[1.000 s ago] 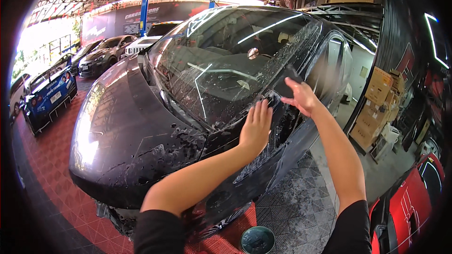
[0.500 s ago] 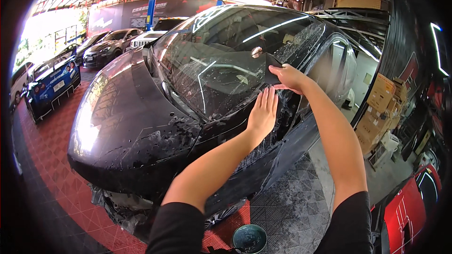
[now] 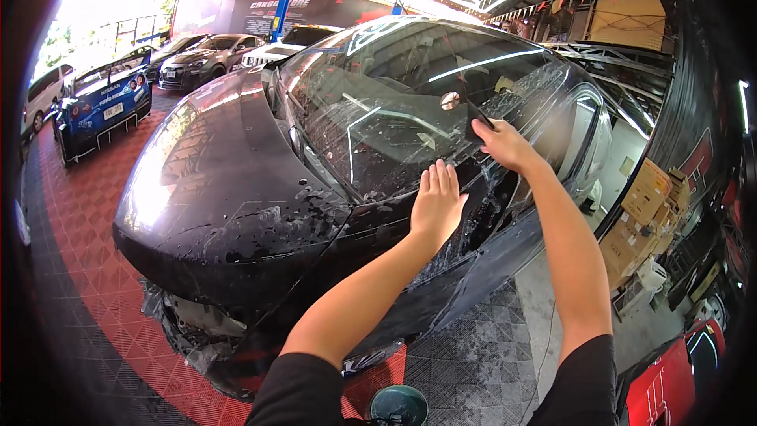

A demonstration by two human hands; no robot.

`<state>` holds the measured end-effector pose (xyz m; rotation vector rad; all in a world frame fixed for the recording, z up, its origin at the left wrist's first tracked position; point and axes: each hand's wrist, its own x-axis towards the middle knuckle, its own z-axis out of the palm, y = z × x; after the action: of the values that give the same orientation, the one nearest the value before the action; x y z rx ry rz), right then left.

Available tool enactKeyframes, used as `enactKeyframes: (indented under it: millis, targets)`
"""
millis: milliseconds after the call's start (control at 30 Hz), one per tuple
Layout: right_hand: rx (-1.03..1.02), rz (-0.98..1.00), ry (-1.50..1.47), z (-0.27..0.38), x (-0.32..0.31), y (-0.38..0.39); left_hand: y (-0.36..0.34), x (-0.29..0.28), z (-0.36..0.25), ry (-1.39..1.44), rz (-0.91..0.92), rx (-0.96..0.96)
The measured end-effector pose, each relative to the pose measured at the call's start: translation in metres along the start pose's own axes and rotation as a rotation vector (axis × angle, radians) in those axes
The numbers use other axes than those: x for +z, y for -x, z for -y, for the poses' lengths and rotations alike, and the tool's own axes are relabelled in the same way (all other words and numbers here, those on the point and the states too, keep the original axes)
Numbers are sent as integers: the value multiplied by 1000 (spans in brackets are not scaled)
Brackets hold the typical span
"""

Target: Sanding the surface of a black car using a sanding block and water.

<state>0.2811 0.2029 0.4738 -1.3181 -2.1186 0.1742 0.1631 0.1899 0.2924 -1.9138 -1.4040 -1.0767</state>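
A black car [image 3: 236, 166] fills the middle, with water drops on its hood and streaks on its windscreen [image 3: 315, 110]. My left hand [image 3: 438, 207] lies flat with its fingers stretched out, against the dark body beside the windscreen's lower corner. Just beyond it, my right hand [image 3: 505, 147] is closed on a dark flat piece [image 3: 477, 115] at the windscreen's side edge. The kind of that piece cannot be made out. A round shiny spot [image 3: 449, 101] shows on the glass beside it. Crumpled dark sheeting [image 3: 197, 335] hangs at the car's front end.
A dark green bucket [image 3: 399, 405] stands on the tiled floor in front of me. Cardboard boxes [image 3: 631, 229] are stacked at the right, with a red panel [image 3: 661, 383] lower down. A blue car [image 3: 102, 110] and several other cars are parked at the left.
My right hand has drawn up and away from my left hand, still holding the dark piece. My left hand stays flat on the car. The whole view has shifted slightly.
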Motion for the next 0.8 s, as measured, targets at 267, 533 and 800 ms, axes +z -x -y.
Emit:
enactKeyframes:
  millis: [267, 533, 800]
  targets:
    - [-414, -135, 507, -32, 73, 73, 109, -105, 44, -117, -19, 37]
    - [-610, -133, 814, -21, 99, 118, 155, -197, 129, 206, -154, -122]
    - [-496, -247, 495, 14, 149, 130, 221, -220, 228, 179, -399, -572]
